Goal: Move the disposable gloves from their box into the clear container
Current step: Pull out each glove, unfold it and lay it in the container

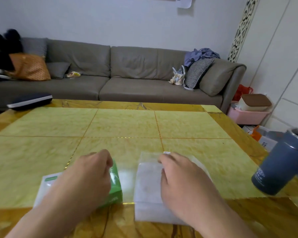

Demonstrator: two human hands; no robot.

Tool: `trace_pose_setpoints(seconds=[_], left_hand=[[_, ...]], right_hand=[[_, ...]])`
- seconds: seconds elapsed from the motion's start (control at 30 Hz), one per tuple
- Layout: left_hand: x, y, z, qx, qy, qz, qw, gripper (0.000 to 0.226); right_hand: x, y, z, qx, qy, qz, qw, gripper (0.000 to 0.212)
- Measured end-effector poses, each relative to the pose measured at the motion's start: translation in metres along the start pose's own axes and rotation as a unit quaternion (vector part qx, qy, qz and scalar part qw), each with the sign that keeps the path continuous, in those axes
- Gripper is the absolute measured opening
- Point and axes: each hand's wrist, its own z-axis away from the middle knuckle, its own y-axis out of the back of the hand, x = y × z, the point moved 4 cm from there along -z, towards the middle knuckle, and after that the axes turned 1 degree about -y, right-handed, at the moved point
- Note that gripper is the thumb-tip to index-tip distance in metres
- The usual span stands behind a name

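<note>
Two hands are working: left hand (88,176) gripping the green glove box (116,184), right hand (181,179) pinching the clear container (147,186) of whitish gloves.

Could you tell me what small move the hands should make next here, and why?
Probably the left hand should draw a glove up out of the green box. Its fingers are curled at the box's top, where clear film shows, and the clear container sits just to the right under the right hand. Whether the container is open cannot be told.

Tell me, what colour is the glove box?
The glove box is green and white; the head view shows it best, under the left hand.
</note>
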Motion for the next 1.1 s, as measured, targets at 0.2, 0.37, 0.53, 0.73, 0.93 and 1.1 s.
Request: trace_pose_setpoints(seconds=[0.2, 0.37, 0.53, 0.73, 0.93, 1.1], left_hand=[[-0.076, -0.022, 0.001, -0.084, 0.057, -0.088, 0.991, 0.027], [-0.062, -0.029, 0.005, -0.162, 0.02, -0.072, 0.984, 0.028], [-0.073, -0.026, -0.001, -0.079, 0.037, -0.03, 0.996, 0.031], [-0.074, 0.019, 0.002, 0.139, 0.018, 0.137, 0.981, 0.008], [-0.081, -0.009, 0.0, 0.045, 0.055, 0.098, 0.993, 0.013], [-0.099, 0.02, -0.002, 0.183, 0.139, 0.224, 0.947, 0.017]], right_hand=[[-0.056, -0.057, -0.002, -0.053, 0.177, -0.014, 0.983, 0.048], [-0.088, -0.078, -0.007, -0.111, 0.213, 0.009, 0.971, 0.057], [-0.087, -0.092, -0.008, -0.104, 0.207, 0.013, 0.973, 0.054], [-0.089, -0.086, -0.011, -0.111, 0.223, 0.005, 0.969, 0.064], [-0.088, -0.086, -0.006, -0.081, 0.207, 0.001, 0.975, 0.063], [-0.09, -0.082, -0.005, -0.1, 0.211, -0.001, 0.972, 0.064]])
